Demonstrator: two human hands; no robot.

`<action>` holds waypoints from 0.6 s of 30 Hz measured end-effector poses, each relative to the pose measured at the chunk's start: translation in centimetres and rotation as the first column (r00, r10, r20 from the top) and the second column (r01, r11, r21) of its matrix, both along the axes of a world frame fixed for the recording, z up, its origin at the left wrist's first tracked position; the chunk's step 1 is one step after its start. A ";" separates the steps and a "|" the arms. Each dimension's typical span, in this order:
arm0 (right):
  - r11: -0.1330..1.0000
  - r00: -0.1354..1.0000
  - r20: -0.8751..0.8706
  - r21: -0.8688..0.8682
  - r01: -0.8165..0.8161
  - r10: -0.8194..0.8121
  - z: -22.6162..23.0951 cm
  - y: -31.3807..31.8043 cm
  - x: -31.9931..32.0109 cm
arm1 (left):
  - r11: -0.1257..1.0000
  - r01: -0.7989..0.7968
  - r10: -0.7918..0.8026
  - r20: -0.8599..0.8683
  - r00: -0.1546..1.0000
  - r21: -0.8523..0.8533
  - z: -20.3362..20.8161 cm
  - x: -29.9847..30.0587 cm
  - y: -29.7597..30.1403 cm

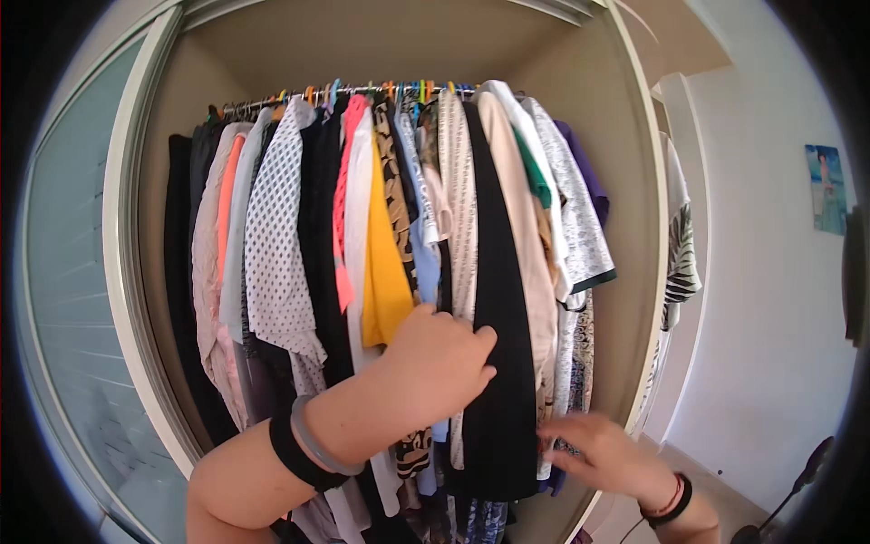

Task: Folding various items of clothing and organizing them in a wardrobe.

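A view looking into an open wardrobe packed with hanging clothes. At the far left of the frame, a pale sliding door panel (68, 299) curves along the edge, and next to it runs the wardrobe's cream frame (127, 272). Across the upper middle, a metal rail (263, 102) carries many coloured hangers. From left to right below it hang dark garments, a pale pink one, a white garment with small dark dots (276, 245), a black one, a coral pink strip, and a bright yellow top (385, 272).

In the lower middle, the person's left hand (439, 358) comes up from the bottom edge, its forearm wearing a black band and a grey bangle (313, 444) at the wrist. The hand lies flat with fingers together, pressed against the clothes, its fingertips touching a long black garment (498, 363) that hangs at the centre of the frame. It does not appear to be gripping anything.

Right of the black garment hang a beige piece and a grey speckled shirt (580, 227). At lower right, the right hand (594, 453), slightly blurred, reaches among the garment hems; whether its fingers pinch fabric cannot be told. Further right is a white wall with a small blue picture (826, 189).
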State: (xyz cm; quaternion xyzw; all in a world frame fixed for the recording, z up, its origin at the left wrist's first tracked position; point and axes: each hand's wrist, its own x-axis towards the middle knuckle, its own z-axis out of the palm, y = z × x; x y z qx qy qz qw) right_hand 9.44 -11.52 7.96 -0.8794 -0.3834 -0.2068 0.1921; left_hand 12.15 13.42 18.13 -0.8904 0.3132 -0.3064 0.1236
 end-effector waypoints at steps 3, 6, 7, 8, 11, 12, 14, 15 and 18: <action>0.984 0.979 -0.199 0.176 -0.017 0.053 -5.6 -4.2 -1.4 | 0.964 0.066 -0.044 0.088 0.995 -0.259 2.6 0.3 -2.1; 0.963 0.812 -0.583 0.202 0.176 -0.026 -10.9 -6.9 -2.7 | 0.808 0.322 -0.030 0.511 0.859 -0.493 5.4 3.4 -1.5; 0.952 0.926 -0.376 0.298 0.071 0.048 -13.5 -7.4 -3.0 | 0.763 0.380 -0.023 0.565 0.825 -0.523 6.3 5.3 -0.9; 0.930 0.984 -0.147 0.366 -0.039 0.099 -14.6 -7.9 -3.5 | 0.708 0.447 -0.023 0.615 0.788 -0.547 7.1 7.1 -0.7; 0.903 0.746 -0.651 0.392 0.175 0.138 -13.8 -8.6 -5.8 | 0.730 0.132 0.203 0.397 0.895 -0.671 7.0 9.0 0.0; 0.884 0.712 -0.679 0.429 0.186 0.180 -15.1 -9.1 -6.1 | 0.728 0.121 0.217 0.395 0.892 -0.674 6.7 9.4 -0.1; 0.897 0.719 -0.677 0.401 0.185 0.155 -18.1 -10.5 -6.0 | 0.786 -0.026 0.317 0.366 0.875 -0.618 6.0 10.2 -0.1; 0.904 0.728 -0.674 0.381 0.194 0.128 -19.4 -11.4 -5.9 | 0.783 -0.031 0.323 0.363 0.874 -0.622 5.6 10.8 0.0; 0.863 0.725 -0.653 0.476 0.168 0.219 -21.4 -13.5 -7.1 | 0.837 -0.027 0.297 0.413 0.861 -0.546 5.0 10.7 0.6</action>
